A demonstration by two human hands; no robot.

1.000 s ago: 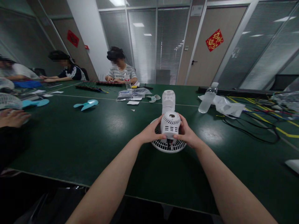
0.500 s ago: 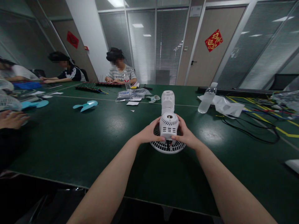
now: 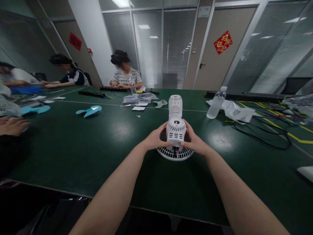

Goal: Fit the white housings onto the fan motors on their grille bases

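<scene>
A white fan motor housing (image 3: pixel 176 131) stands on a round white fan grille (image 3: pixel 175 154) that lies flat on the green table (image 3: pixel 97 143). My left hand (image 3: pixel 156 139) grips the housing from the left and my right hand (image 3: pixel 195 141) from the right, fingers wrapped round it. Dark wires show at the housing's lower edge. The fan's white base part (image 3: pixel 175 106) rises just behind the housing.
A blue fan blade (image 3: pixel 89 111) lies to the far left, a water bottle (image 3: pixel 215 103) and crumpled plastic (image 3: pixel 238 112) to the right, black cables (image 3: pixel 264 133) beyond. Plastic bags (image 3: pixel 137 98) sit mid-table. Other people work at the far side; another person's hand (image 3: pixel 12 125) rests at the left.
My hands and the motor housing have shifted slightly away and left over the grille; the grip is the same.
</scene>
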